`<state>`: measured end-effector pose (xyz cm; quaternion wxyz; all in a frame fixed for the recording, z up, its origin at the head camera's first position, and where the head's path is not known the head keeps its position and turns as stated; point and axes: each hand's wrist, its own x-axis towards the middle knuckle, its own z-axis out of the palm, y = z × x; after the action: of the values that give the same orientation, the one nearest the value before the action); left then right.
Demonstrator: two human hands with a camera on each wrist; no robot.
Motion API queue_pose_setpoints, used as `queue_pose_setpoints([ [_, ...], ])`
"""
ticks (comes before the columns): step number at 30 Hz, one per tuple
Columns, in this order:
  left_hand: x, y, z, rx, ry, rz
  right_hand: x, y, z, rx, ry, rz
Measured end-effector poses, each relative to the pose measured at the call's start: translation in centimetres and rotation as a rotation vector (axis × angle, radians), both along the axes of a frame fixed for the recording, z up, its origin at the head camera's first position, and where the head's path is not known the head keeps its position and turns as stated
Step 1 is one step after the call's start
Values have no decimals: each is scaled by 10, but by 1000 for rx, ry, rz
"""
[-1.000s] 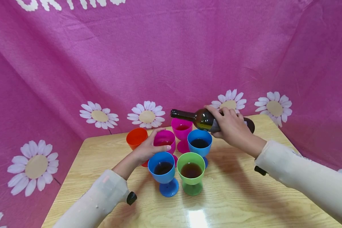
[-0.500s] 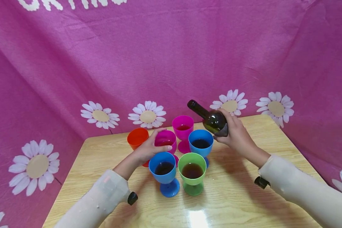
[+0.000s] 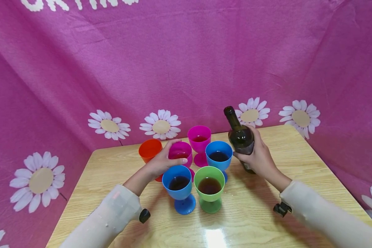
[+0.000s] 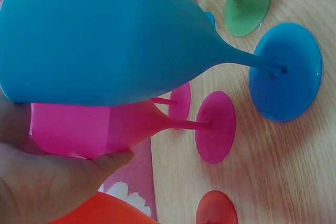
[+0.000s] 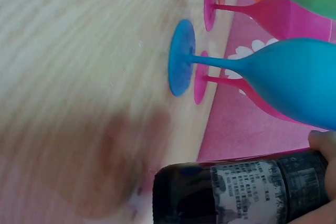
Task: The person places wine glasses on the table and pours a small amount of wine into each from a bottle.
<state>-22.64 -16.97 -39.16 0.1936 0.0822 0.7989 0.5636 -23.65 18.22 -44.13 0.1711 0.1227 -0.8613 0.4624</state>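
Note:
My left hand [image 3: 159,162] grips the bowl of a pink goblet [image 3: 182,148] holding red liquid, thumb on the near side. My right hand [image 3: 260,156] holds a dark glass wine bottle [image 3: 241,138] round its body, neck up and leaning slightly left. Its base is low over the table, and a printed label [image 5: 249,192] shows in the right wrist view. Just left of the bottle stands a blue goblet [image 3: 219,162] with dark liquid. Another blue goblet [image 3: 178,193] and a green goblet [image 3: 209,196], both with dark liquid, stand at the front.
A second pink goblet [image 3: 199,144] with some red liquid stands at the back. At the left, partly behind my left hand, is an orange-red goblet [image 3: 148,155]. Pink cloth [image 3: 186,69] printed with daisies hangs around the wooden table [image 3: 251,217].
The bottle went from lying nearly level above the back goblets to almost upright, moving right and down toward the table with my right hand. My left hand stayed on the pink goblet.

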Motion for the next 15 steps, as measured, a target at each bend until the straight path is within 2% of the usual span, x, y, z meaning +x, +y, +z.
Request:
queue_pose_setpoints([
  [15, -1, -1, -3, -5, 12, 8, 11, 2, -16, -140, -82, -9],
])
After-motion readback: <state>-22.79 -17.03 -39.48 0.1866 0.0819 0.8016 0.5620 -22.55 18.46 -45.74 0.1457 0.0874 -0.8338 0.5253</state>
